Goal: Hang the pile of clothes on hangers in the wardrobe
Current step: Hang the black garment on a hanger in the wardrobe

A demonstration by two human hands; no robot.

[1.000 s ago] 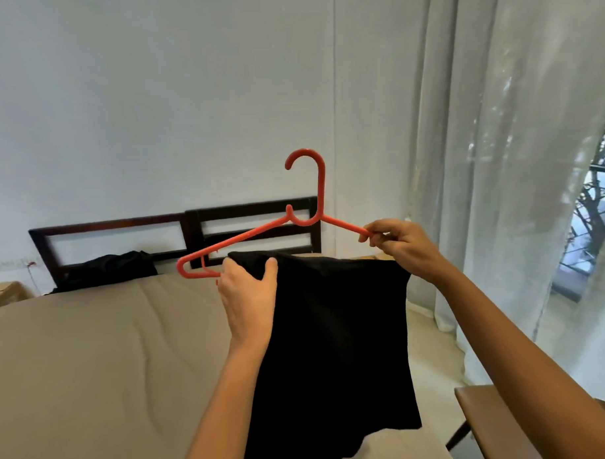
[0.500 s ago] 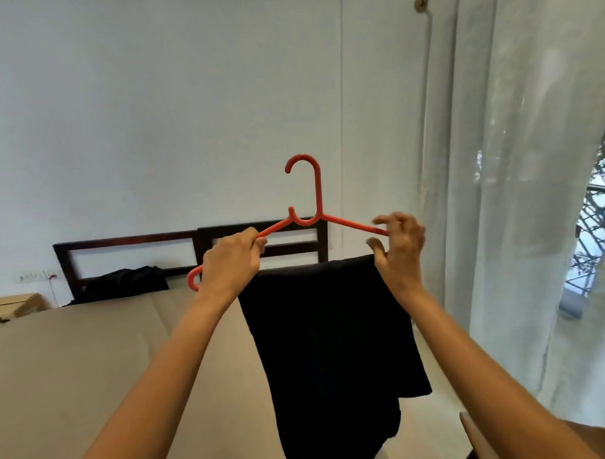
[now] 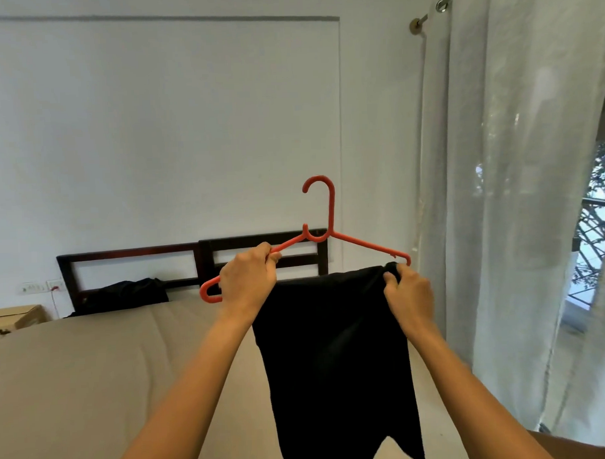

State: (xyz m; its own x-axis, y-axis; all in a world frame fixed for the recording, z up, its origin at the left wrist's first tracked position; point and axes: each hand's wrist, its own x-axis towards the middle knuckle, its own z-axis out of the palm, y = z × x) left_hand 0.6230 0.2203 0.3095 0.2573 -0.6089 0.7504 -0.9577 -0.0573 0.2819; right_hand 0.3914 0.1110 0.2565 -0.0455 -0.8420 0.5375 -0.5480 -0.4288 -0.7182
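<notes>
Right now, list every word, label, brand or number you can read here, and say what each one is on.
None: no text can be read anywhere in view.
The red hanger and the black garment show no label or brand.
The cardboard box and the wall switch plate are too small and blurred to show any marks.

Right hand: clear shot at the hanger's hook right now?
Probably yes: the hook stands bare above and left of the right hand, nothing between, but that hand pinches the black garment and must release first.
</notes>
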